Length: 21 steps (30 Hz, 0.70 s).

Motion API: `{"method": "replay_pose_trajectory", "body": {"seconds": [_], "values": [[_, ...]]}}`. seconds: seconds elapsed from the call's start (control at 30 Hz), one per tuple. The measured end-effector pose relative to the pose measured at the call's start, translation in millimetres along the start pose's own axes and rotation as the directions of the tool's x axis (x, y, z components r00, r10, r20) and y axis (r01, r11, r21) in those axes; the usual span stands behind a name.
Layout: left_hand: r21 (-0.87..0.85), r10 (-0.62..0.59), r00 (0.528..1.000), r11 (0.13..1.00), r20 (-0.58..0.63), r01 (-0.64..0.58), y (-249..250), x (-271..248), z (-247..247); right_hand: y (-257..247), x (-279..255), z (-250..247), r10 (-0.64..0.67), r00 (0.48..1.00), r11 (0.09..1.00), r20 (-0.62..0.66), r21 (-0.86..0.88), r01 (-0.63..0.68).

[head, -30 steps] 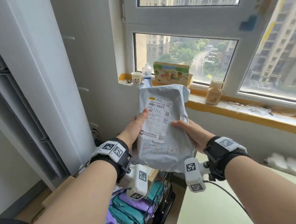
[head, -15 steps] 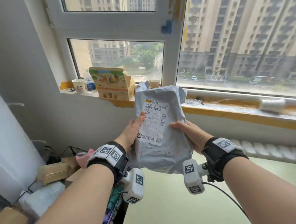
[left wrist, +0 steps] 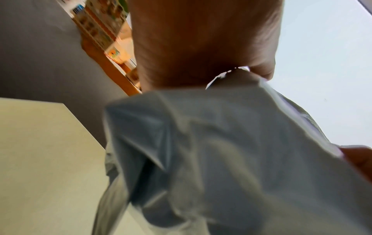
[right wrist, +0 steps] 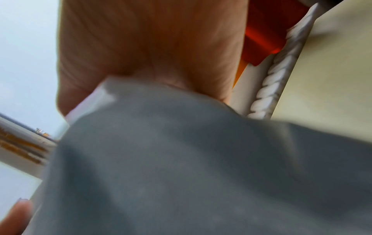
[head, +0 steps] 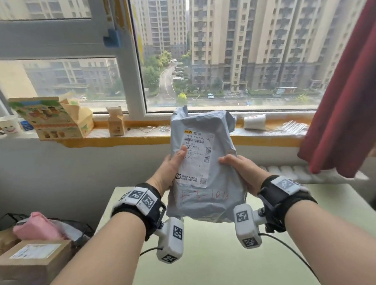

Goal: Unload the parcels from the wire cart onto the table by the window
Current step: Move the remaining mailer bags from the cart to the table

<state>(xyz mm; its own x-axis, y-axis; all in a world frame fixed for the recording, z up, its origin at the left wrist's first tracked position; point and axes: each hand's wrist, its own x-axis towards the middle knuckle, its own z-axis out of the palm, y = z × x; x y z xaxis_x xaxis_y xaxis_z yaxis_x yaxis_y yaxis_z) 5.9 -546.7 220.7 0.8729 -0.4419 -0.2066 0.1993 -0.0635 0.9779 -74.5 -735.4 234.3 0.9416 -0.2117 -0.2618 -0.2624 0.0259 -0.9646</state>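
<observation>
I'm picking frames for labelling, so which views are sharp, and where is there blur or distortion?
Head view: sharp, daylit, label on the grey parcel mostly legible, window frame bowed by the wide lens. Left wrist view: parcel smeared, left hand soft. Right wrist view: blurrier, right hand soft.

The right hand [right wrist: 153, 47] is filling the top of the blurred view, its palm pressing against the upper edge of a grey plastic mailer bag [right wrist: 181, 167], which is covering the whole lower half. A fingertip of the other hand [right wrist: 14, 217] is touching the bag at the bottom left corner. To the right, a pale green surface [right wrist: 332, 71] is showing beyond the bag, with a white ribbed radiator [right wrist: 281, 71] running along its edge and a red curtain [right wrist: 265, 31] hanging behind it. Pale sky is glowing through the window at left
</observation>
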Motion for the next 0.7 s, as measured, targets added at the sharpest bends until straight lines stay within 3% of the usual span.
{"method": "replay_pose_trajectory", "body": {"seconds": [0.13, 0.37, 0.7], "values": [[0.043, -0.024, 0.998, 0.999, 0.066, 0.021, 5, 2, 76, 9, -14, -69, 0.028, 0.993, 0.999, -0.112, -0.017, -0.03], [0.17, -0.211, 0.966, 0.968, 0.147, 0.185, -3, 23, 171, 30, -40, -160, 0.094, 0.954, 0.994, -0.284, -0.026, -0.105], [0.257, -0.357, 0.869, 0.925, 0.343, 0.279, -8, 75, 253, 36, -35, -241, 0.194, 0.819, 0.967, -0.54, -0.033, -0.252]]}}
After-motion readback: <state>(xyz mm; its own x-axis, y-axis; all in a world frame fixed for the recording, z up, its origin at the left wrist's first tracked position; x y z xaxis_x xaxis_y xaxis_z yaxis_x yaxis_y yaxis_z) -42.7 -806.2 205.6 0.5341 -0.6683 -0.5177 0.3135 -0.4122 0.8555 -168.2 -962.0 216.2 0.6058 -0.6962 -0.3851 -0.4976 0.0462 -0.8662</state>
